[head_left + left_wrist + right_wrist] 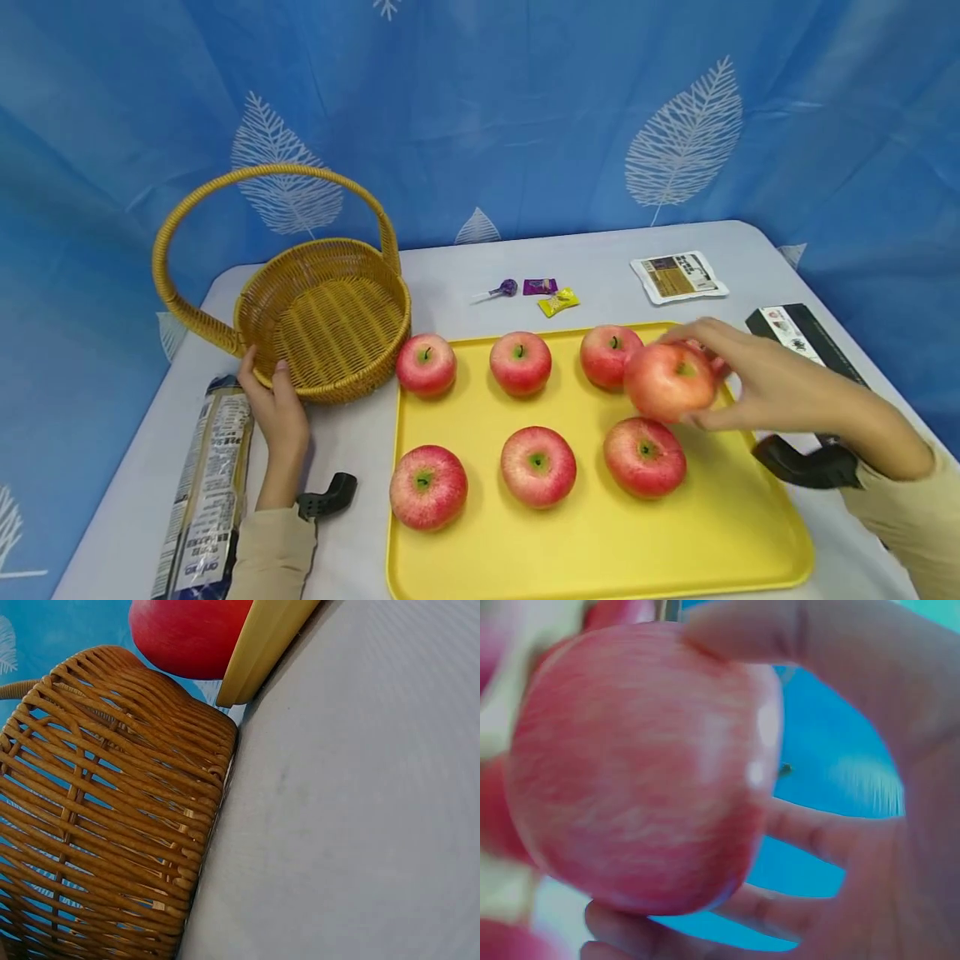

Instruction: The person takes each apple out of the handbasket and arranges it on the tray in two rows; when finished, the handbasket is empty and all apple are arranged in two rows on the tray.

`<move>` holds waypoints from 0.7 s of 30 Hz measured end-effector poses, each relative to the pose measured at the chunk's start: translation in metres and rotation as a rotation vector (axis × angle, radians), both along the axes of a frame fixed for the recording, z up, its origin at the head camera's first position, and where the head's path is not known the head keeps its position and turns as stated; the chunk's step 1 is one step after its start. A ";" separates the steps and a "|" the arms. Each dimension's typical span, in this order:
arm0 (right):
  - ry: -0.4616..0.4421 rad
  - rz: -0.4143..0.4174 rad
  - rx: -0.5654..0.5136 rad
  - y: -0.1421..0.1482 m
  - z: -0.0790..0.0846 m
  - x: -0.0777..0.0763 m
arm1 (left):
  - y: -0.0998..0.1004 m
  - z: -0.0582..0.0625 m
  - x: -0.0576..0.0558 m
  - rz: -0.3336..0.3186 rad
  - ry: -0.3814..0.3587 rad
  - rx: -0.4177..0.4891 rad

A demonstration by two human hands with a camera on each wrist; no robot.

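A round wicker basket [337,333] with a tall hoop handle stands at the left, nothing inside it. My left hand [281,417] holds its near-left rim beside the handle's foot, the thumb over the edge; the left wrist view shows the woven wall [127,802] close up. My right hand [772,375] grips a red apple [667,383] above the right part of the yellow tray [600,550]. In the right wrist view, thumb and fingers curl round that apple [645,765]. Several more apples [537,467] sit on the tray in two rows, one partly behind the held apple.
Behind the tray lie a lollipop [504,288], a purple candy [540,287] and a yellow candy [558,302]. A white food packet [678,277] is at the back right, a black box [810,342] right of the tray. A long silvery package [210,492] lies by my left forearm.
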State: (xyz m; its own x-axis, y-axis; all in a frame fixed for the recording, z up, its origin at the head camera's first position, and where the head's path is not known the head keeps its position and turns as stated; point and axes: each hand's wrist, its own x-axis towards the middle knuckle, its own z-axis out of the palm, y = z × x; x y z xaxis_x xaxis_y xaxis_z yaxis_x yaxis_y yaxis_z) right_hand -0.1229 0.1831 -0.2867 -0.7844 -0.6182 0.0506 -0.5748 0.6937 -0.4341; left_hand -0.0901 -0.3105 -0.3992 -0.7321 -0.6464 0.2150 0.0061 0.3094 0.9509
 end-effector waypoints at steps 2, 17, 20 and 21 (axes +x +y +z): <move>-0.037 -0.093 0.013 0.026 -0.019 0.018 | -0.001 0.000 0.001 0.006 -0.012 0.003; -0.218 -0.287 0.179 0.058 -0.042 0.051 | 0.006 0.013 0.003 0.021 -0.024 0.009; -0.164 -0.248 0.113 0.031 -0.016 0.038 | 0.002 0.006 0.001 0.022 -0.029 -0.010; -0.126 -0.219 0.083 0.018 -0.008 0.032 | 0.001 0.005 0.000 0.021 -0.031 -0.019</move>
